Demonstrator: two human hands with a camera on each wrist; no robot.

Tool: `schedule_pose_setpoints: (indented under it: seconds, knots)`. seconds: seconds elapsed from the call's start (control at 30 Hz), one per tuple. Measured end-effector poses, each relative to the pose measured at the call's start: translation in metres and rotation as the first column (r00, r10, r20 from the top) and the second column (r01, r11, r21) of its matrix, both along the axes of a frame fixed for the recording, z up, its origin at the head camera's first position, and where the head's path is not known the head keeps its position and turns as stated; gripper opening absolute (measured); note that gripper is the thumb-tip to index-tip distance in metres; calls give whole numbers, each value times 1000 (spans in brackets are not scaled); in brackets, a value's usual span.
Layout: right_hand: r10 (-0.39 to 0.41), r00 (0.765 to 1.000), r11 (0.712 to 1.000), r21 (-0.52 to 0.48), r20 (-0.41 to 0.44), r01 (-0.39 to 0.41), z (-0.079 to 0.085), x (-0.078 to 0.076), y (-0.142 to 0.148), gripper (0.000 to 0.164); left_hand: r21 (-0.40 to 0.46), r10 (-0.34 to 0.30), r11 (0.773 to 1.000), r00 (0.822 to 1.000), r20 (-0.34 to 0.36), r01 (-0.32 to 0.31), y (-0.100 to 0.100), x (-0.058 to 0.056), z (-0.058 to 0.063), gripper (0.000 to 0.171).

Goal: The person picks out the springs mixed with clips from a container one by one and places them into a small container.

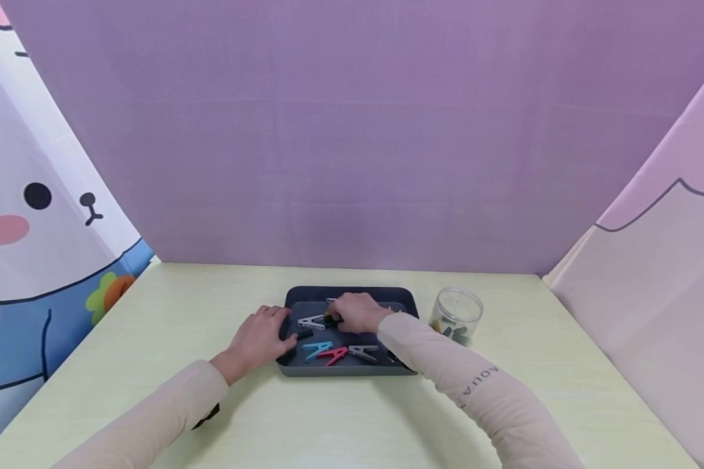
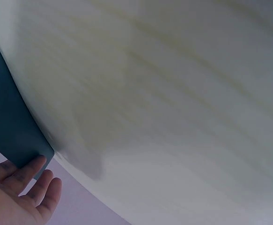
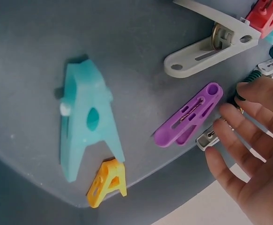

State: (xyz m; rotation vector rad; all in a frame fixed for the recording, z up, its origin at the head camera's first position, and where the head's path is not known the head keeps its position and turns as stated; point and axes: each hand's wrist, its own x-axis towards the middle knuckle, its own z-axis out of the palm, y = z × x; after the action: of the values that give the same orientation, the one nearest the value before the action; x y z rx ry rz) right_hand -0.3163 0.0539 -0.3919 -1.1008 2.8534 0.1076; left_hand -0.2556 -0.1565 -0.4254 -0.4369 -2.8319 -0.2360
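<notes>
Inside a dark grey tray (image 1: 352, 371), my right hand (image 1: 358, 312) has its thumb and fingertips at a dark green ribbed piece (image 3: 252, 77), which it pinches; the fingers partly hide it. Close to those fingers lie a purple clothespin (image 3: 188, 117) and a grey clothespin (image 3: 211, 44). At the tray's left side rests my left hand (image 1: 258, 335), its thumb over the rim. In the left wrist view its fingers extend fairly straight, touching the tray's outer corner. Another dark ribbed piece (image 1: 305, 335) lies near that thumb.
In the tray are also blue (image 1: 317, 350), red (image 1: 333, 355) and white (image 1: 312, 322) clothespins, plus turquoise (image 3: 92, 117) and yellow (image 3: 109, 180) ones. Right of the tray stands a clear jar (image 1: 457, 309) with dark green and yellowish pieces inside. A purple cloth wall (image 1: 352, 143) backs the table.
</notes>
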Motion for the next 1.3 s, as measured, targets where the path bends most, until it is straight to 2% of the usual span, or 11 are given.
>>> schedule_pose_setpoints:
  seconds: [0.27,0.6,0.8,1.03,1.3]
  knots:
    - [-8,1000,999,-42,-3,8,3,-2,4,5,-4,-3,1000,1000,4,4,-1,0,0,55]
    - [2,999,997,-81,-33,-4,17,0,15,7,-13,7,1000,1000,-2,-7,1,-1,0,54]
    - [-3,997,997,-74,-75,-2,21,0,25,13,-12,7,1000,1000,-3,-7,1,0,0,54]
    - [-28,996,997,-78,-83,22,29,4,40,18,-10,6,1000,1000,-7,-6,0,0,-1,54]
    - [-37,993,992,-127,-115,23,35,8,61,14,-12,1,1000,1000,-5,-1,0,0,-1,55]
